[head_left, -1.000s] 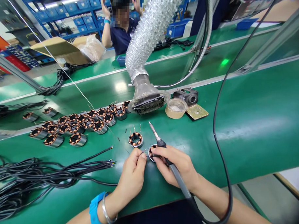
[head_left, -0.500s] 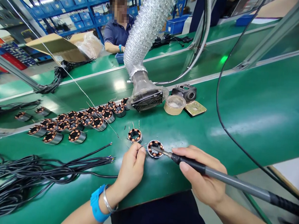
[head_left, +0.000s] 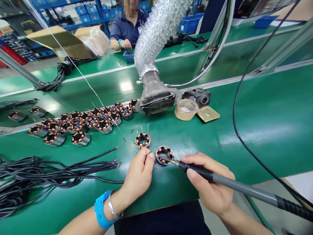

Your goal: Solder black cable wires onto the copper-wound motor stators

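My right hand (head_left: 212,186) is closed around a grey and black soldering iron (head_left: 246,190). Its metal tip reaches the inside of a motor stator (head_left: 159,152), a steel ring with copper windings lying on the green bench. My left hand (head_left: 139,170) pinches the end of a black cable (head_left: 109,181) at the stator's left side. A blue wire shows between the fingertips and the ring; the rest of the cable end is hidden in the fist. Just behind my left fingertips stands a second stator (head_left: 147,137) with thin wire ends sticking up.
Rows of stators (head_left: 80,138) stand at the left, behind a black cable bundle (head_left: 41,175). A fume duct (head_left: 149,41) with a fan (head_left: 159,104) hangs ahead. Beside it are a round tub (head_left: 185,113) and a square plate (head_left: 208,114). A co-worker (head_left: 130,27) sits opposite.
The view has shifted slightly. Both my hands keep their grips, with the iron's tip still at the stator. The co-worker's hand has come into sight above the blue bin.
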Available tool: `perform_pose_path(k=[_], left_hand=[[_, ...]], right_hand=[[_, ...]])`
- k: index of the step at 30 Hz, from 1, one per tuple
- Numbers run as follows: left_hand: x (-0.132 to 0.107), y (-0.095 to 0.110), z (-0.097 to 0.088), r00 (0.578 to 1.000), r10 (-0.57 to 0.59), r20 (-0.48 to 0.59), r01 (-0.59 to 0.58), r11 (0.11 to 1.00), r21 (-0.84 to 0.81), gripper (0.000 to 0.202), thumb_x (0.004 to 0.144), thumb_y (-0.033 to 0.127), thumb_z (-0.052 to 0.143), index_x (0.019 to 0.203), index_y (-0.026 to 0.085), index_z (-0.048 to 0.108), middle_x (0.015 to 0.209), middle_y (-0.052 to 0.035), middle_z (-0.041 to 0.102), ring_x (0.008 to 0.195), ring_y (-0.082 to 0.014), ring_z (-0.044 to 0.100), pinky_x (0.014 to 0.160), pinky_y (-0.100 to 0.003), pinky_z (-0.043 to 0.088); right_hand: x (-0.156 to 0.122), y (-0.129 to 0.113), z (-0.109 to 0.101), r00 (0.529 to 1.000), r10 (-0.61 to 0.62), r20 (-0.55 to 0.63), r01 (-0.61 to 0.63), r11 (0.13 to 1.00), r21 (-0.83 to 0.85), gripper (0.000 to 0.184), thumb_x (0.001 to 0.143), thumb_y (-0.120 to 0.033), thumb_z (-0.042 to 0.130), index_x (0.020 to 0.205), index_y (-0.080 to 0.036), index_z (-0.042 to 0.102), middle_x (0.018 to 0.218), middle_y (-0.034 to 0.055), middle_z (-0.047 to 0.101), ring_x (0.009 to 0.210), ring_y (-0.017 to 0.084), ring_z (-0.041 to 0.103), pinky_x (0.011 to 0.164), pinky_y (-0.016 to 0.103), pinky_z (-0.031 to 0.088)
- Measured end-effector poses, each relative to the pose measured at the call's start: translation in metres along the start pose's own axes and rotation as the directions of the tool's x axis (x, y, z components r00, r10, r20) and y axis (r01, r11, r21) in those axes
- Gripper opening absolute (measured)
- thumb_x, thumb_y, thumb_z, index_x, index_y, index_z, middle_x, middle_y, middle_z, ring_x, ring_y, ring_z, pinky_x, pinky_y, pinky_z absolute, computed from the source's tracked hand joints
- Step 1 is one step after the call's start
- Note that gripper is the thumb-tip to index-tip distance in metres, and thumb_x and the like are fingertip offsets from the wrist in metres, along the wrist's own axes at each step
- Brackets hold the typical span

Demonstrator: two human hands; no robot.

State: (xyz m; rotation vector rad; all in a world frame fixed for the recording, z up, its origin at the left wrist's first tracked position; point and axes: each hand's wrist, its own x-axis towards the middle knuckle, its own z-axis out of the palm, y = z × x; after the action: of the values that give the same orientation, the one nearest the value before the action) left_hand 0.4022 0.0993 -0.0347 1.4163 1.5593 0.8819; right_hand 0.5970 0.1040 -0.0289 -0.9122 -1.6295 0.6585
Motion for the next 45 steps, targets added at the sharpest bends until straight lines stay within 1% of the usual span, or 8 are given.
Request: perform_pose_path(k=[5,10,13,15,21,24,39,45], left_hand=[[0.000,0.000,-0.001,1.000,0.005,0.008,-0.005,1.000,0.002,0.028,0.097,0.037,0.039,0.074,0.021,0.042,0.064,0.0053,0.039,0.062,-0.0129,0.037,0.058,-0.025,0.029],[0.000,0.000,-0.001,1.000,0.010,0.014,-0.011,1.000,0.008,0.028,0.096,0.035,0.039,0.073,0.021,0.041,0.064,0.0052,0.039,0.062,-0.0128,0.037,0.059,-0.025,0.029],[0.000,0.001,-0.001,1.000,0.001,0.019,-0.001,1.000,0.002,0.028,0.096,0.036,0.040,0.073,0.021,0.040,0.064,0.0054,0.038,0.061,-0.0128,0.037,0.059,-0.025,0.029],[-0.001,0.001,-0.001,1.000,-0.008,0.024,0.008,1.000,-0.002,0.028,0.096,0.036,0.039,0.073,0.021,0.040,0.064,0.0054,0.038,0.061,-0.0128,0.037,0.058,-0.025,0.029],[0.001,0.002,-0.001,0.999,-0.018,0.033,0.018,1.000,0.007,0.028,0.096,0.036,0.039,0.073,0.021,0.041,0.064,0.0055,0.038,0.061,-0.0128,0.036,0.058,-0.025,0.028],[0.000,0.002,-0.002,0.999,-0.019,0.034,0.019,1.000,0.009,0.027,0.097,0.035,0.039,0.073,0.021,0.041,0.064,0.0054,0.038,0.062,-0.0127,0.036,0.058,-0.025,0.028],[0.001,0.000,-0.002,0.997,-0.042,0.064,0.046,0.997,-0.063,0.030,0.096,0.039,0.040,0.073,0.020,0.042,0.065,0.0050,0.037,0.060,-0.0121,0.034,0.058,-0.024,0.029],[0.001,-0.003,-0.002,0.996,-0.042,0.078,0.050,0.993,-0.105,0.030,0.096,0.039,0.040,0.073,0.020,0.043,0.065,0.0048,0.037,0.059,-0.0117,0.033,0.056,-0.024,0.029]], right_hand=[[0.003,-0.006,0.001,0.998,-0.054,0.033,0.055,0.998,-0.012,0.018,0.083,-0.015,0.058,0.098,-0.019,0.067,0.072,0.0003,0.064,0.055,0.012,0.055,0.050,0.024,0.044],[0.005,-0.017,0.003,0.988,-0.136,0.072,0.141,0.988,-0.065,0.020,0.080,-0.012,0.054,0.095,-0.017,0.068,0.060,-0.0004,0.056,0.047,0.012,0.049,0.044,0.025,0.039],[0.005,-0.019,0.006,0.975,-0.213,0.065,0.217,0.973,-0.079,0.024,0.078,-0.010,0.054,0.097,-0.017,0.068,0.060,0.0002,0.056,0.047,0.012,0.048,0.044,0.026,0.039],[0.004,-0.019,0.007,0.970,-0.233,0.067,0.237,0.968,-0.076,0.025,0.077,-0.010,0.054,0.097,-0.016,0.068,0.059,0.0006,0.056,0.047,0.013,0.048,0.045,0.027,0.039],[0.005,-0.021,-0.001,0.982,-0.183,0.041,0.186,0.980,-0.071,0.028,0.078,-0.011,0.054,0.101,-0.019,0.068,0.062,0.0015,0.058,0.049,0.014,0.051,0.044,0.027,0.040],[0.006,-0.021,-0.004,0.982,-0.184,0.045,0.186,0.981,-0.060,0.029,0.078,-0.010,0.055,0.102,-0.018,0.068,0.064,0.0018,0.059,0.050,0.014,0.052,0.044,0.028,0.041],[0.005,-0.015,-0.004,0.982,-0.187,0.027,0.188,0.981,-0.047,0.028,0.079,-0.010,0.055,0.103,-0.018,0.067,0.063,0.0024,0.059,0.051,0.015,0.052,0.044,0.028,0.042],[0.008,-0.015,-0.003,0.982,-0.188,0.015,0.188,0.981,-0.047,0.028,0.079,-0.009,0.054,0.102,-0.019,0.067,0.065,0.0029,0.062,0.051,0.016,0.055,0.045,0.029,0.044]])
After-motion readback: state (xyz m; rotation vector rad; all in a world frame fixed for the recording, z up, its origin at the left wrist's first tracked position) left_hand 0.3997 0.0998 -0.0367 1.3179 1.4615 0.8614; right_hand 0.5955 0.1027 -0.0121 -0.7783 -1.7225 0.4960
